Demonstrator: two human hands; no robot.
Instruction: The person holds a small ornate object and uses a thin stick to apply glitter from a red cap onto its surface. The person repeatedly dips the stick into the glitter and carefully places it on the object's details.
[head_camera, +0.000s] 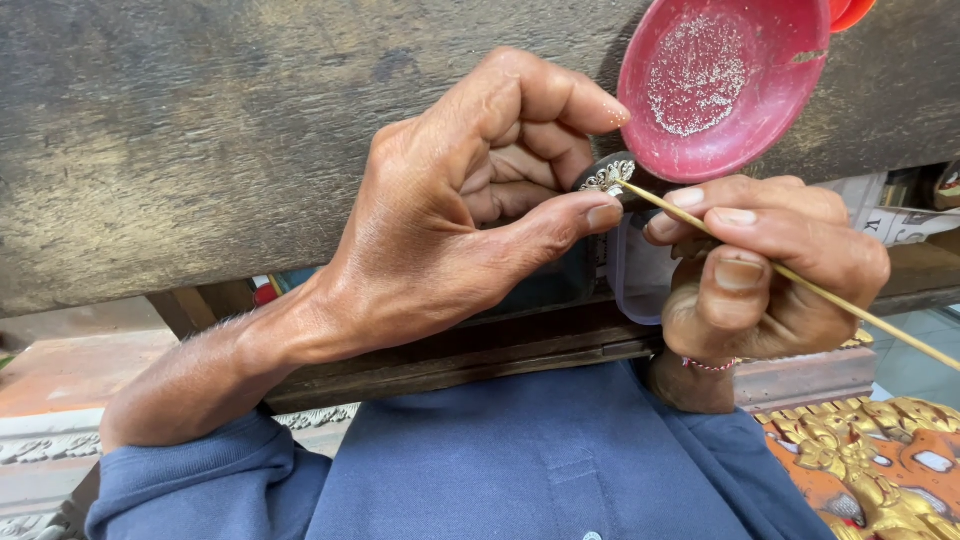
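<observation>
Your left hand (470, 200) is curled closed, pinching a small dark disc with a silvery ornament (606, 177) between the thumb tip and the bent forefinger; the piece sits at the very tips of those 2 fingers, just above the thumbnail, with the other fingers folded into the palm; your right hand (760, 265) is closed around a thin wooden stick (800, 280), gripped between the thumb and the first 2 fingers like a pen; the stick runs from the lower right up and to the left, and its tip meets the silvery ornament, so the piece lies between your 2 hands, held by the left and touched by the tool in the right; the hands themselves are close but not touching; just above the ornament and your right fingers sits a red shallow dish (720, 85) with a patch of fine pale grains in its middle, resting on the worn dark wooden bench (200, 140); a red thread bracelet (710, 365) circles your right wrist; gilded carved work (870, 460) shows at the lower right, below the bench edge.
</observation>
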